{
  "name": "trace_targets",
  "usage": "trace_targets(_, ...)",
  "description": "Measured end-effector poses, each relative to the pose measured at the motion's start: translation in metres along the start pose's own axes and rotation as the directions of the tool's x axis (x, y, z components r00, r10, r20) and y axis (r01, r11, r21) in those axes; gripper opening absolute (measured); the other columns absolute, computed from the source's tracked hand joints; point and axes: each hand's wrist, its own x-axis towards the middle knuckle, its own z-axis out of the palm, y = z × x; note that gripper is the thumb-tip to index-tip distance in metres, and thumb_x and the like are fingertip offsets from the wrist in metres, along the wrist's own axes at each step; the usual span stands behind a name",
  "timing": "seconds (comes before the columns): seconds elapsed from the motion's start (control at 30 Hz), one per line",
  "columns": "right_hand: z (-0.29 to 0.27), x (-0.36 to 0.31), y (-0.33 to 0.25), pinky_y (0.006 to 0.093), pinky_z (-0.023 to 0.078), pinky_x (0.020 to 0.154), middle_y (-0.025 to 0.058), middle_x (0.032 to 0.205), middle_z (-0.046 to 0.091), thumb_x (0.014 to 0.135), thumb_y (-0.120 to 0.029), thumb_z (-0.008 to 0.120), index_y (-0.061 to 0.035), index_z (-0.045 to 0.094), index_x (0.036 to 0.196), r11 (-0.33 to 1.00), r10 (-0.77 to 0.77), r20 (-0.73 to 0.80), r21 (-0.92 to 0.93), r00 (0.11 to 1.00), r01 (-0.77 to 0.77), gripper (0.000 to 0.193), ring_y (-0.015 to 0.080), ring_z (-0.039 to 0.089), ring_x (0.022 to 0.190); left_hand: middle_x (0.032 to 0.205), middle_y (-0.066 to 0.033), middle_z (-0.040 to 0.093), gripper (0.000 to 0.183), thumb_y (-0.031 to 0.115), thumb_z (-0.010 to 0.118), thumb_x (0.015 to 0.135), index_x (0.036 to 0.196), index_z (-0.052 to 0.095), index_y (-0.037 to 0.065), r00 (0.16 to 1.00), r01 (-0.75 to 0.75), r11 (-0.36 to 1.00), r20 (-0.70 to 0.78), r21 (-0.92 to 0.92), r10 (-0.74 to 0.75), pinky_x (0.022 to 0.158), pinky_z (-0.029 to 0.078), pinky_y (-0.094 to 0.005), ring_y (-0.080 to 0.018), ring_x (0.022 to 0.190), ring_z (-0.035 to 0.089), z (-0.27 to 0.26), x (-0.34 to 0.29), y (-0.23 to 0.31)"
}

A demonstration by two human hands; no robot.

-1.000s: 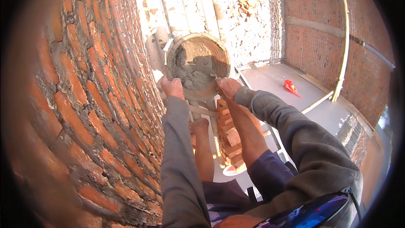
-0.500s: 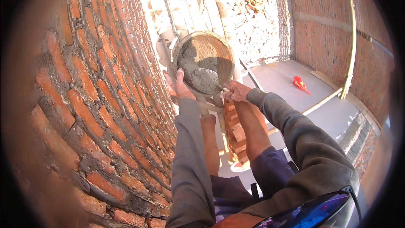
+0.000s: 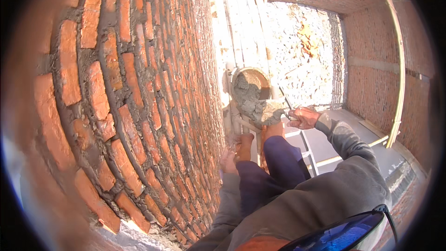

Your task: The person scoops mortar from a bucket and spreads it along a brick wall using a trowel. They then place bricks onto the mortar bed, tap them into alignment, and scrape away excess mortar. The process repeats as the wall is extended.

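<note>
Rough brick wall [image 3: 139,88] all down the left side, course upon course of orange-red bricks with thick grey joints between them, bending with the lens and blurred at the nearest edge! Across the way, another brick wall [image 3: 371,83] closes off the right, a pale band running through it and a light pole [image 3: 400,79] standing in front. Sunlight blazes over the rubbly ground [image 3: 297,74], almost bleaching it white, with an orange-brown patch [image 3: 309,42] glowing in the middle of it. Now to the centre, where a round bucket [image 3: 265,76] sits beside the near wall, grey mortar [image 3: 248,88] inside, part in sun and part in shadow. And look at the right hand [image 3: 304,117]: fingers wrapped firmly round the handle of a trowel [image 3: 278,106], its blade carrying a fat, wet heap of mortar just at the bucket's near rim, on the person's side! Over on the other flank, the left hand [image 3: 228,160] is low and close by the brickwork, beside the person's bent leg; it's a blur, so I cannot tell whether the fingers are apart or together, or whether they touch the bricks. Grey sleeves on both arms, dark purple shorts [image 3: 283,158] below, and next to them a white frame [image 3: 312,158] above a pale grey floor [image 3: 327,146]. Down at the bottom edge, a glossy, dark-blue curved lens [image 3: 334,232] catches the light.
</note>
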Motion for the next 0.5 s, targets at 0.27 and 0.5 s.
trace_targets(0.27,-0.136,-0.063,-0.222,0.0515,0.055,0.078,0.0280,0.091,0.069,0.104,-0.034,0.068,0.0022,0.067,0.119,0.938,-0.275,0.324,-0.118,0.905,0.327,0.039,0.0480,0.069,0.089,0.132,-0.0057,0.073,0.054,0.019,0.071,0.099,0.152,0.062,0.012,0.979,-0.047,0.930,0.166,-0.366,0.115,0.087,0.059,-0.0358,-0.0192,0.119,0.068,-0.106,-0.109,-0.004)
trace_targets(0.5,-0.127,-0.040,-0.451,0.0386,0.044,0.061,0.0115,0.071,0.055,0.108,-0.027,0.066,0.0000,0.067,0.108,0.685,-0.442,0.711,-0.126,0.547,0.718,0.026,0.0199,0.046,0.063,0.120,-0.0044,0.079,0.045,0.017,0.077,0.096,0.139,0.071,0.005,0.976,-0.215,0.709,-0.160,-0.671,0.145,0.069,0.064,-0.0322,-0.0154,0.100,0.076,-0.155,-0.219,-0.084)
